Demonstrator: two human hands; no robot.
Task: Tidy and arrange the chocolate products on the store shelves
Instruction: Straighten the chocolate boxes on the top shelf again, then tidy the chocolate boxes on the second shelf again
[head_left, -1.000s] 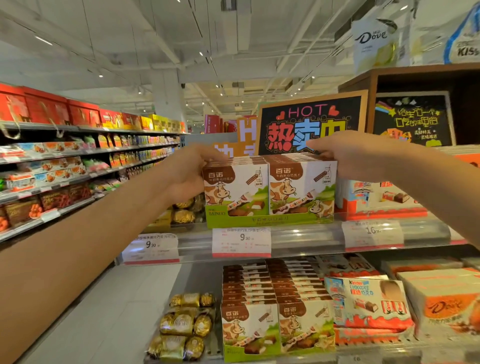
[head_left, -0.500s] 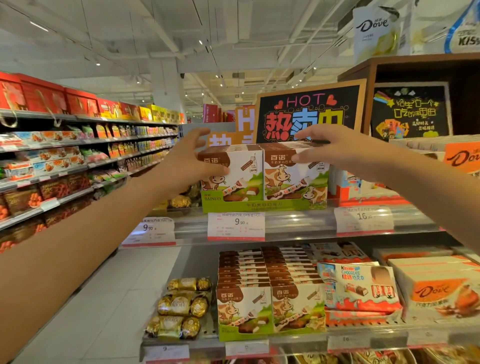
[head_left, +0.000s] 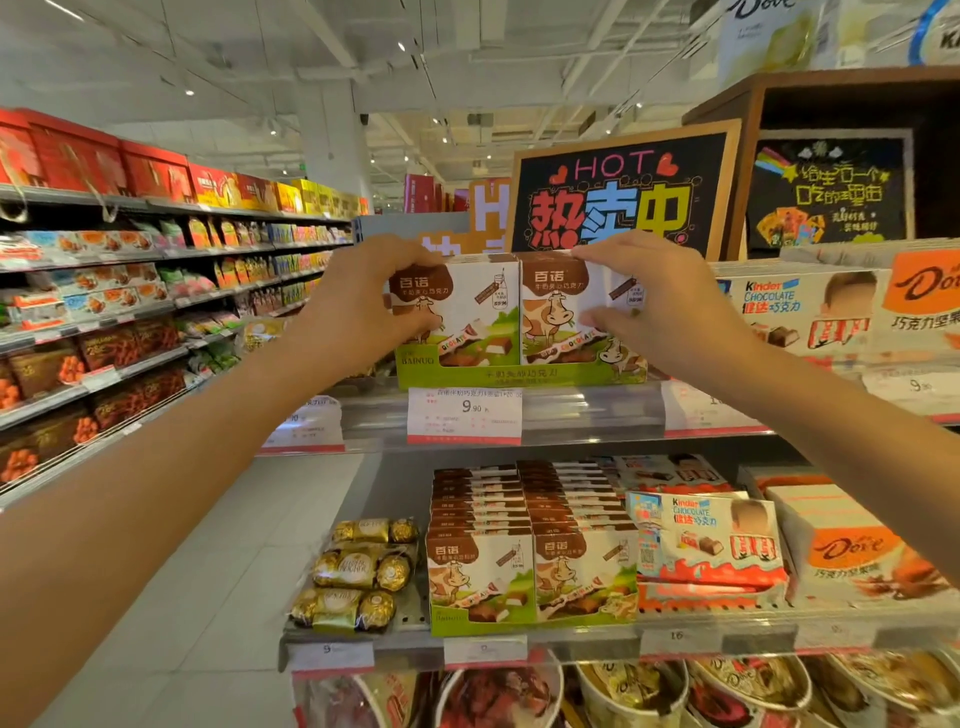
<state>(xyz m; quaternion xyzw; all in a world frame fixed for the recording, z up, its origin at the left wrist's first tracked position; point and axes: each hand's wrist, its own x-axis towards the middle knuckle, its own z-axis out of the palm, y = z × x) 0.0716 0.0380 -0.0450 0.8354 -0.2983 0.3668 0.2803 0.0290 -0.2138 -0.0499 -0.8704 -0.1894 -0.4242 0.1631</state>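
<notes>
Two rows of brown-and-white cow chocolate boxes stand in a green display tray on the upper shelf. My left hand grips the left front box by its top corner and left edge. My right hand grips the right front box, fingers over its top and thumb on its face. A second green tray of the same boxes sits on the shelf below.
Kinder chocolate boxes and orange Dove boxes stand to the right on the upper shelf. Gold-wrapped chocolates lie lower left. A "HOT" chalkboard sign stands behind the tray. An aisle with stocked shelves runs along the left.
Both hands lifted off the box tops, then came down again and closed around the front boxes. The view has tilted down slightly.
</notes>
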